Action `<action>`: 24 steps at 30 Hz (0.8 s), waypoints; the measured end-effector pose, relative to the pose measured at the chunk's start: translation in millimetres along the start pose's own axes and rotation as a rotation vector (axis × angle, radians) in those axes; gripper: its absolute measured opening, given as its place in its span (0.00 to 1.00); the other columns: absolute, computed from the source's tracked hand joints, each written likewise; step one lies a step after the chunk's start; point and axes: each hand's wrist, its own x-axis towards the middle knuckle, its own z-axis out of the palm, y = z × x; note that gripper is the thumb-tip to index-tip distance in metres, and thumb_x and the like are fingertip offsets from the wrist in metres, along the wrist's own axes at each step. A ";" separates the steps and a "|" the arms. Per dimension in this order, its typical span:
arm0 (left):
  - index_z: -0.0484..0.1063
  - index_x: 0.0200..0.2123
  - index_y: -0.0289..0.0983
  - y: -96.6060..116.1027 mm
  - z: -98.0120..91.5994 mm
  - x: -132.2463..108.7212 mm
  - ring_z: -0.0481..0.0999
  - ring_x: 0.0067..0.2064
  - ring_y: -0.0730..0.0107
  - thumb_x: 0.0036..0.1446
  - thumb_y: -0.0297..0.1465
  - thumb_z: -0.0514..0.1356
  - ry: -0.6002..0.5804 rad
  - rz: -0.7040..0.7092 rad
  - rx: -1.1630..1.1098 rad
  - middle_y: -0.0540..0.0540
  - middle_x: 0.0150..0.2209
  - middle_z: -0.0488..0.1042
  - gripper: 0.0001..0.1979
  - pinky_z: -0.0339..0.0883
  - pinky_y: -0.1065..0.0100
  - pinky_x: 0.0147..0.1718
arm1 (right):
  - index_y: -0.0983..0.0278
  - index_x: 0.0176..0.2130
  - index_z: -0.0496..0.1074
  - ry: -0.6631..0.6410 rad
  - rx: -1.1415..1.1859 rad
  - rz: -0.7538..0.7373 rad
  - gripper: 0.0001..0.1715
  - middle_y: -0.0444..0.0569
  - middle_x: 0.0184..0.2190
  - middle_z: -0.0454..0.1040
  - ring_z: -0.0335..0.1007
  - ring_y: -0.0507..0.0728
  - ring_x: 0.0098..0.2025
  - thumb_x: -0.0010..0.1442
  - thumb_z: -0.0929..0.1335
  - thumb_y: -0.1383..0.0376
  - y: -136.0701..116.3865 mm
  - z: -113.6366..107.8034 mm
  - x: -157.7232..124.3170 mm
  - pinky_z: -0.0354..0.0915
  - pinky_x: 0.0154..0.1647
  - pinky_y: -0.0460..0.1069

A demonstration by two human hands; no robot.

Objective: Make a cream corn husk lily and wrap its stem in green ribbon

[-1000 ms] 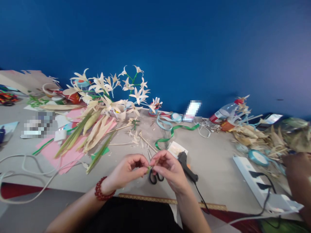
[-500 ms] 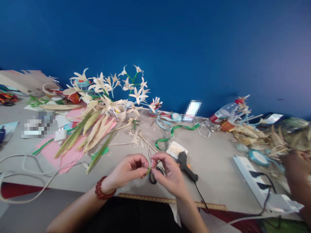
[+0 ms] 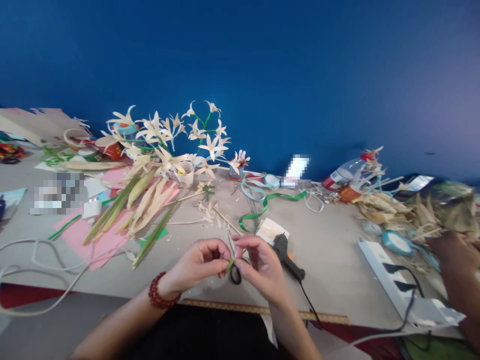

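My left hand (image 3: 197, 262) and my right hand (image 3: 258, 267) meet over the near edge of the grey table (image 3: 330, 250). Both pinch a small green and pale stem piece (image 3: 230, 263) between their fingertips. My left wrist wears a red bead bracelet (image 3: 157, 297). Black-handled scissors (image 3: 235, 272) lie on the table right under my fingers. A black glue gun (image 3: 287, 255) rests just right of my right hand, its cord running toward me.
Pale husk flowers (image 3: 168, 140) stand in a white cup at the back. Husk strips lie on pink paper (image 3: 93, 235). Green ribbon (image 3: 270, 202), a white power strip (image 3: 397, 285), a ruler (image 3: 258, 310) and another person's arm (image 3: 457, 270) at right.
My right hand has turned a little and slid slightly down around the stem piece. My left hand stays almost still. The other person's arm at right shifted slightly.
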 end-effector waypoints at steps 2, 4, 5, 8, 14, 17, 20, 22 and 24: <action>0.70 0.30 0.34 -1.8 -0.3 0.4 0.69 0.27 0.76 0.52 0.34 0.68 -0.011 -0.001 -0.021 0.49 0.29 0.71 0.11 0.65 0.72 0.28 | 0.57 0.45 0.72 -0.007 0.073 0.032 0.12 0.47 0.34 0.72 0.71 0.58 0.41 0.59 0.70 0.67 -0.7 1.5 0.2 0.65 0.54 0.59; 0.69 0.30 0.34 -3.7 -0.9 1.1 0.69 0.28 0.76 0.52 0.33 0.68 -0.019 -0.006 -0.039 0.47 0.32 0.72 0.11 0.65 0.72 0.28 | 0.57 0.43 0.72 -0.016 0.112 0.041 0.10 0.47 0.34 0.72 0.72 0.58 0.40 0.59 0.71 0.66 -2.0 2.8 0.6 0.65 0.55 0.60; 0.69 0.29 0.34 -4.5 -1.2 1.3 0.69 0.28 0.76 0.52 0.33 0.68 -0.020 -0.008 -0.046 0.47 0.32 0.72 0.11 0.65 0.72 0.28 | 0.57 0.42 0.72 -0.018 0.122 0.046 0.10 0.46 0.33 0.72 0.72 0.58 0.41 0.59 0.71 0.66 -2.5 3.2 0.7 0.65 0.54 0.60; 0.70 0.30 0.34 -5.5 -2.1 1.9 0.70 0.27 0.76 0.52 0.32 0.68 -0.026 -0.015 -0.058 0.48 0.31 0.71 0.10 0.66 0.72 0.29 | 0.57 0.42 0.72 -0.017 0.120 0.048 0.09 0.46 0.32 0.72 0.72 0.59 0.42 0.59 0.71 0.66 -2.4 2.9 1.0 0.67 0.52 0.59; 0.71 0.31 0.34 -1.6 -2.5 1.9 0.69 0.27 0.76 0.52 0.33 0.68 -0.039 0.010 -0.071 0.50 0.28 0.70 0.10 0.64 0.72 0.29 | 0.56 0.45 0.72 -0.009 -0.129 -0.184 0.18 0.45 0.30 0.73 0.73 0.59 0.40 0.58 0.68 0.74 -4.5 -0.7 4.2 0.67 0.54 0.62; 0.71 0.32 0.33 -2.5 -2.9 2.6 0.69 0.28 0.76 0.53 0.33 0.67 -0.021 0.038 -0.079 0.50 0.27 0.70 0.10 0.64 0.72 0.30 | 0.56 0.45 0.72 -0.007 -0.312 -0.303 0.20 0.46 0.31 0.75 0.74 0.58 0.38 0.56 0.67 0.77 -9.9 -1.1 7.2 0.68 0.51 0.61; 0.71 0.32 0.33 -6.4 -4.0 4.0 0.69 0.28 0.76 0.53 0.34 0.68 -0.014 0.038 -0.103 0.50 0.27 0.71 0.11 0.63 0.72 0.31 | 0.55 0.45 0.72 -0.006 -0.399 -0.351 0.22 0.46 0.32 0.77 0.74 0.58 0.37 0.55 0.67 0.78 -13.3 -1.2 8.9 0.69 0.50 0.61; 0.71 0.33 0.33 -8.7 -4.6 4.8 0.69 0.27 0.76 0.52 0.35 0.68 -0.012 0.019 -0.130 0.50 0.26 0.71 0.12 0.63 0.72 0.31 | 0.55 0.46 0.71 -0.005 -0.422 -0.366 0.23 0.46 0.32 0.77 0.74 0.58 0.37 0.55 0.67 0.78 -13.4 -1.5 9.0 0.69 0.51 0.62; 0.72 0.33 0.33 -9.8 -4.8 5.3 0.69 0.27 0.76 0.51 0.35 0.69 -0.011 0.000 -0.152 0.50 0.26 0.71 0.13 0.63 0.72 0.30 | 0.55 0.47 0.71 -0.011 -0.436 -0.367 0.24 0.47 0.33 0.77 0.73 0.58 0.37 0.55 0.67 0.79 -13.0 -1.6 8.8 0.69 0.51 0.62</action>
